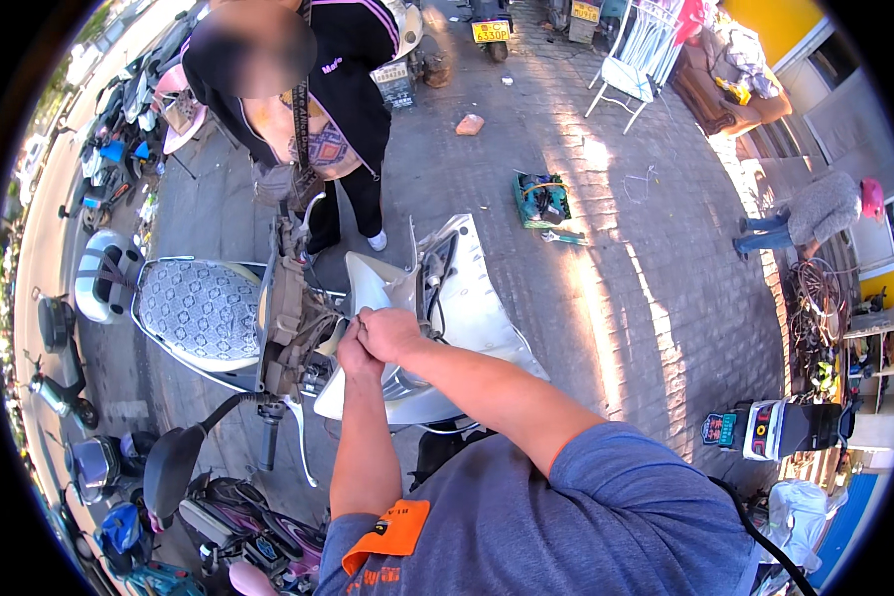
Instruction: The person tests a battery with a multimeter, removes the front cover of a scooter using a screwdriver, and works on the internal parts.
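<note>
My left hand (359,352) and my right hand (389,334) meet over the front of a scooter, with fingers curled and pressed together. Whatever sits between the fingertips is hidden or too small to name. Under and beyond the hands is a white body panel (370,283), its edge close to the fingers. A larger white front shield (477,298) stands to the right, with a dark cable (437,283) along its inner side. To the left, the scooter's handlebar area (290,308) shows bare brackets and wiring. A patterned seat (199,308) lies farther left.
A person in a dark jacket (368,70) stands across the scooter. On the paving are a green tool basket (519,204), pliers (563,236) and a reddish block (470,124). Another person (829,211) bends at the right. Parked scooters (258,526) crowd the lower left.
</note>
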